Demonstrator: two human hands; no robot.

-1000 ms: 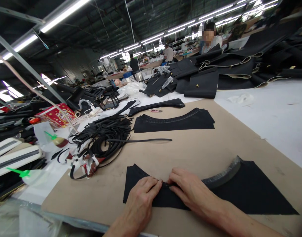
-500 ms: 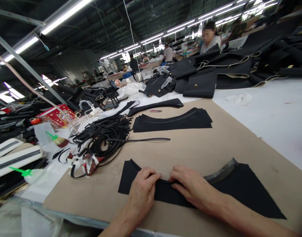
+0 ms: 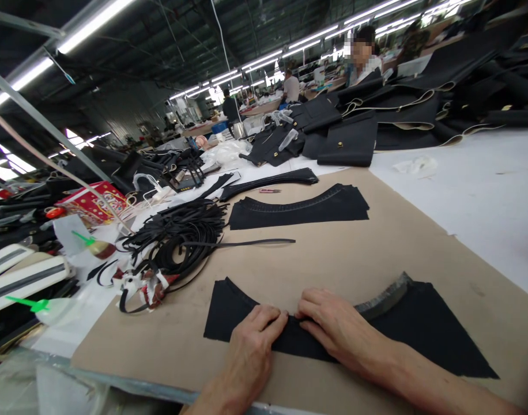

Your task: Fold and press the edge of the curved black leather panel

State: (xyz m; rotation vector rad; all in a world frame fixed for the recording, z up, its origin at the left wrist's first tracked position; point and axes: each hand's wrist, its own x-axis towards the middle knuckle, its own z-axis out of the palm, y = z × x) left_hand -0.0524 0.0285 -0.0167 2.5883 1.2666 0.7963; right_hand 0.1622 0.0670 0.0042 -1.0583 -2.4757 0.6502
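A black curved fabric piece lies flat on the brown board in front of me. My left hand presses on its concave upper edge, thumb and fingers closed on the fold. Just to the right, my right hand pinches the same edge between thumb and fingers. To the left of my hands the edge looks folded over. On the right part of the curve a greyish strip stands up from the fabric. The fingertips hide the edge between and beneath them.
Stacked curved black pieces lie further back, beside red snips. A heap of black straps is at left, near green-tipped glue bottles. Black bag panels are piled behind. People are in the background.
My left hand has slid right along the curved edge, closer to my right hand. More of the edge on the left now shows folded. My right hand stays nearly in place.
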